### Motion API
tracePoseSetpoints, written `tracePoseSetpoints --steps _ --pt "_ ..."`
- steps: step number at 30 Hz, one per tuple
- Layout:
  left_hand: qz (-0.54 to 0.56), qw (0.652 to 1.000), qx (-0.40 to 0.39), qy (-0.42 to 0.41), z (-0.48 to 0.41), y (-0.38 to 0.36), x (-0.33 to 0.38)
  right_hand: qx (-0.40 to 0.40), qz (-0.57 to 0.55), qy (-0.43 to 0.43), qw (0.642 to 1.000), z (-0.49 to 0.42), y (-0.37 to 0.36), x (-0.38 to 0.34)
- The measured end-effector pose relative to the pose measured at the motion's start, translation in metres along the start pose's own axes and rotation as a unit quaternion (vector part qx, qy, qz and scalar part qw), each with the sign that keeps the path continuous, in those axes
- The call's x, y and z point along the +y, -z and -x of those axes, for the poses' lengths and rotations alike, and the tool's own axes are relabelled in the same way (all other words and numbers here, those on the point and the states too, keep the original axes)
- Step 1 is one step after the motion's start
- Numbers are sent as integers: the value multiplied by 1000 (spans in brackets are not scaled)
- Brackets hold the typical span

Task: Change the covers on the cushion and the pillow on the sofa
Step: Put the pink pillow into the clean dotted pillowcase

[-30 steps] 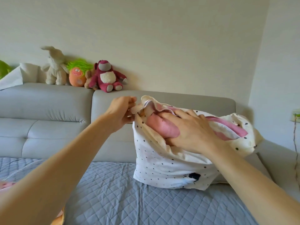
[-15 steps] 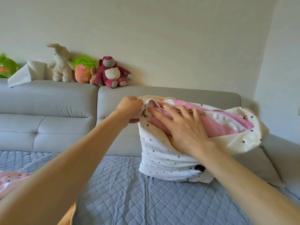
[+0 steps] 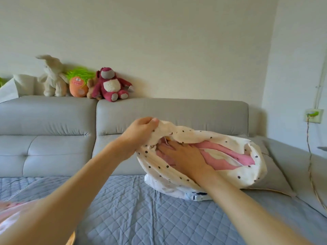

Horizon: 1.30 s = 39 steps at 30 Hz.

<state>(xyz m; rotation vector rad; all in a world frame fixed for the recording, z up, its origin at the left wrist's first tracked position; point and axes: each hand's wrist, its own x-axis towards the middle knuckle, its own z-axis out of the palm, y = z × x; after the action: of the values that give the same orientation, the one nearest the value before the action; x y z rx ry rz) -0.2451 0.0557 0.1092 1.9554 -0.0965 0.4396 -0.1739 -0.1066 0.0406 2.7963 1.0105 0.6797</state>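
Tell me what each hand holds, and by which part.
The left hand grips the dotted cover by the rim of its opening. The right hand holds nothing: its straight fingers press on the pink cushion inside.

Both bare arms reach forward from the bottom corners. The left arm goes up and to the right. The left hand point(image 3: 139, 133) is held high, its fingers point(image 3: 152, 121) curled tight, pinching the edge of the cream cloth cover with black dots point(image 3: 194, 135). The right hand point(image 3: 185, 156) is lower, palm down. Its fingers point(image 3: 168, 147) are straight, close together and point left, lying flat on the soft pink cushion point(image 3: 246, 160) inside the cover's opening.
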Motion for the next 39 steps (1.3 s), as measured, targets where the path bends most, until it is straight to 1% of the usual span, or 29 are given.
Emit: tracePoseSetpoints --steps 2,4,6,7,8,10,11,12,13,14,15,16,17,18,20,22,23,24,25,26,27,29,30,31,33,34,36,37,39 --pt "-83 996 -27 8 12 -4 -19 26 -28 19 999 8 -11 -7" --pt "-134 988 -69 26 25 -4 -31 -1 -66 12 998 17 -17 -15" --pt "-184 969 -158 38 39 2 -42 -20 -95 11 995 39 -24 -26" --pt "-192 955 -222 47 46 5 -49 -23 -134 21 990 55 -23 -32" --pt "-189 936 -290 57 52 8 -55 -30 -201 31 979 74 -18 -38" --pt "-213 890 -395 77 64 5 -71 -90 -334 50 937 113 -7 -45" --pt "-250 864 -429 81 69 -1 -82 -152 -376 61 912 129 -2 -45" --pt "-287 835 -461 87 74 -9 -94 -236 -418 68 874 144 1 -40" --pt "-316 802 -495 107 81 -19 -106 -324 -458 59 826 156 3 -34" --pt "-336 765 -532 139 88 -31 -119 -388 -479 38 786 165 1 -26" --pt "-355 725 -565 171 97 -43 -132 -411 -477 12 777 172 -5 -16" --pt "-375 688 -589 196 104 -54 -143 -406 -458 -13 791 176 -14 -8" --pt "-389 663 -602 214 110 -63 -151 -392 -428 -40 814 179 -23 0" --pt "-392 655 -606 223 113 -70 -157 -375 -397 -66 835 180 -34 7" --pt "-384 665 -602 219 109 -78 -161 -322 -371 -125 862 181 -58 23" --pt "-389 695 -571 199 99 -82 -161 -246 -372 -193 874 181 -86 38" --pt "-392 711 -552 190 91 -82 -162 -214 -351 -221 884 180 -103 46" --pt "-394 725 -534 184 83 -82 -166 -202 -320 -243 893 179 -120 52" --pt "-384 746 -512 183 74 -80 -171 -201 -305 -263 893 177 -135 56" --pt "-365 774 -482 188 64 -78 -175 -203 -324 -292 877 175 -148 58" --pt "-335 810 -440 194 52 -75 -180 -198 -366 -323 850 171 -159 61" --pt "-270 894 -295 202 24 -71 -196 -166 -445 -383 792 160 -177 69" --pt "-252 919 -218 210 9 -69 -205 -152 -472 -408 766 153 -183 75" --pt "-245 930 -162 223 -7 -68 -214 -143 -492 -429 744 144 -189 83" --pt "-211 929 -122 278 -35 -73 -224 -135 -522 -458 707 127 -197 99" --pt "-170 930 -109 307 -50 -78 -229 -131 -533 -472 690 118 -201 108" --pt "-68 929 -70 356 -80 -93 -242 -111 -541 -494 671 97 -209 123" --pt "-24 930 -52 362 -95 -101 -253 -92 -547 -503 663 86 -216 130" --pt "38 936 -30 349 -121 -114 -273 -58 -578 -530 619 67 -228 145"
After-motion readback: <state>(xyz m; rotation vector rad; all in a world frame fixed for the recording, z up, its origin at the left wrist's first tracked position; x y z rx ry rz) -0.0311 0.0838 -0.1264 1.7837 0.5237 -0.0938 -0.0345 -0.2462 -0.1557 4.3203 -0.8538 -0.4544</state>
